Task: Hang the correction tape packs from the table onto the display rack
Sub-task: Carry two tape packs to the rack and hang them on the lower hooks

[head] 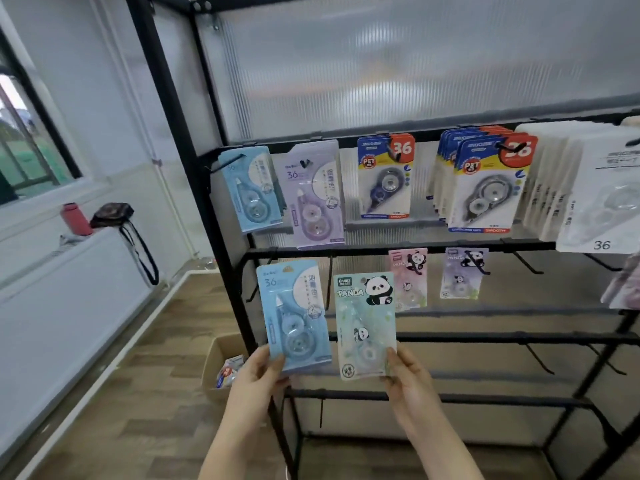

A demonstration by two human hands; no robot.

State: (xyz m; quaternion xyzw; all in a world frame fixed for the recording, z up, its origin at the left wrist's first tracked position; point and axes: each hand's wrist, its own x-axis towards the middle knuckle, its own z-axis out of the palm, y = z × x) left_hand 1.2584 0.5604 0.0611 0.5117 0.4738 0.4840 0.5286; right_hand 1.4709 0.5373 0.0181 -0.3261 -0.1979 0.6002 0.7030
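- Correction tape packs: the blue pack (295,315) sits in the left hand (258,377), the green panda pack (366,325) in the right hand (407,379), both upright before the display rack (221,237).
- Each hand pinches its pack's bottom edge.
- Cards look light, fairly stiff, glossy; holding low leaves the hang hole free.
- Peg hook (528,265) is bare.

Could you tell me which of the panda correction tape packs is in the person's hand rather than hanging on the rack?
The mint-green panda pack, pinched at its lower edge by the right hand. The pink panda pack and lilac panda pack hang from hooks behind it.
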